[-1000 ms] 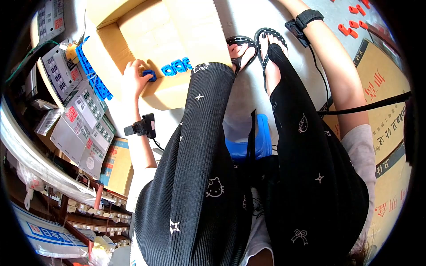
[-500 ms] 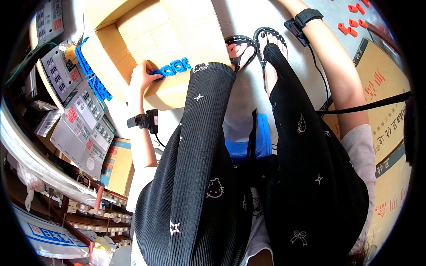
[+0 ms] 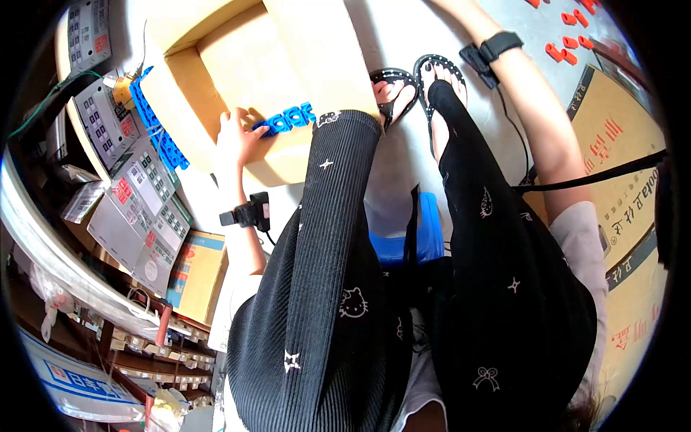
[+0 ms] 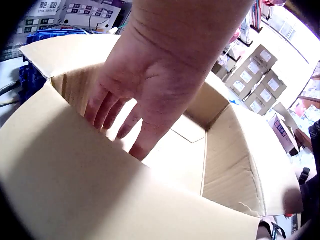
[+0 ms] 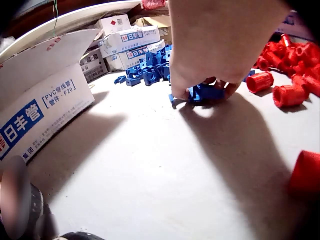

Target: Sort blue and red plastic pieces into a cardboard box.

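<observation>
Black ribbed trousers (image 3: 324, 237), white cat-and-star print; black studded sandals (image 3: 392, 81); cabled black camera straps (image 3: 248, 214) behind left hand (image 3: 236, 137) and right hand (image 5: 220, 45); pale short sleeves (image 3: 576, 237).

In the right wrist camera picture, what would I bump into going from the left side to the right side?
White cardboard box with blue writing → loose heap of blue plastic clips → right hand pinching a bunch of blue clips → red plastic tube pieces.

Head camera looks steeply down over the lap (image 3: 324, 288) to the floor (image 3: 399, 165). Left wrist camera, close behind the left hand (image 4: 150, 90), faces into the box (image 4: 225, 165), shared with the head view. Right wrist camera skims low across the floor.
</observation>
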Demonstrator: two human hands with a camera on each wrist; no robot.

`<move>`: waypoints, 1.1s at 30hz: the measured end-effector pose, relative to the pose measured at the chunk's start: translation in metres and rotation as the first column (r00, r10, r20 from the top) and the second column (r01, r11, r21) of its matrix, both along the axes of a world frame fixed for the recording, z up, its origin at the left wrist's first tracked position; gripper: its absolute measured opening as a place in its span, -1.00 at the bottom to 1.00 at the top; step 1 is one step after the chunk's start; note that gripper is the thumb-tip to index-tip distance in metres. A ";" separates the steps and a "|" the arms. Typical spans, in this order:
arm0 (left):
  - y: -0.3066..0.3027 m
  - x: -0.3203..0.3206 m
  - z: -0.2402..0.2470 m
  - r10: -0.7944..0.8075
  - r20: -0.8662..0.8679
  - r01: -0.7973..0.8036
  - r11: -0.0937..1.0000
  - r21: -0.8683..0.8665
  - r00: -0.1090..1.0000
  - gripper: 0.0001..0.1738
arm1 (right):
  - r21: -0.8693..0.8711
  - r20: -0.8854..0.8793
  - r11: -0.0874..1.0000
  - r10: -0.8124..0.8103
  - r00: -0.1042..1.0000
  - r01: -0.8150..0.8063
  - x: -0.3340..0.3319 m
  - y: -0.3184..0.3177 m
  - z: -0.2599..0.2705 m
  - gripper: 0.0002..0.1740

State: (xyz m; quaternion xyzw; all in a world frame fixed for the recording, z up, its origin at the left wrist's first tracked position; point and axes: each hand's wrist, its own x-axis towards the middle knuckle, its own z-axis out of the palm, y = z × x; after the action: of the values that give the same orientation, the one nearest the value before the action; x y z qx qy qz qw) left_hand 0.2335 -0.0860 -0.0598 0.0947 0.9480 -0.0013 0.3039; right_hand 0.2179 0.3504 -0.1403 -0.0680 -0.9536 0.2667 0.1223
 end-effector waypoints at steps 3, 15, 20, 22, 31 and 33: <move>0.014 -0.001 0.014 0.051 -0.117 -0.032 0.987 0.157 0.992 -0.52 | -0.154 0.030 0.988 -0.026 0.999 0.030 0.022 -0.020 0.018 -0.57; 0.152 -0.009 0.068 -0.046 0.713 -0.699 0.163 0.697 0.700 -0.18 | -0.490 -0.017 0.833 0.283 0.959 -0.255 0.069 -0.093 0.154 -0.61; 0.164 -0.016 0.064 -0.096 0.773 -0.777 -0.009 0.630 0.628 -0.26 | -0.330 -0.011 0.895 0.315 0.949 -0.300 0.064 -0.103 0.137 -0.56; 0.165 -0.016 0.059 -0.012 0.731 -0.719 0.175 0.673 0.682 -0.35 | -0.442 0.022 0.863 0.284 0.959 -0.246 0.069 -0.104 0.131 -0.58; 0.160 -0.014 0.052 -0.097 0.713 -0.696 0.162 0.699 0.694 -0.42 | -0.667 -0.005 0.718 0.262 0.965 -0.198 0.071 -0.083 0.129 -0.66; 0.158 -0.015 0.048 -0.090 0.761 -0.755 0.094 0.649 0.643 -0.49 | -0.773 -0.016 0.628 0.122 0.992 -0.089 0.068 -0.074 0.109 -0.68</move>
State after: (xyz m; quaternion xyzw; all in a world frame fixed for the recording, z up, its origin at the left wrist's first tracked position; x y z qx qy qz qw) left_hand 0.2190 0.0724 -0.0122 0.0128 0.5450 0.6995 0.4621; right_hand 0.2863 0.2767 -0.0317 -0.0629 -0.7526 0.6537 0.0475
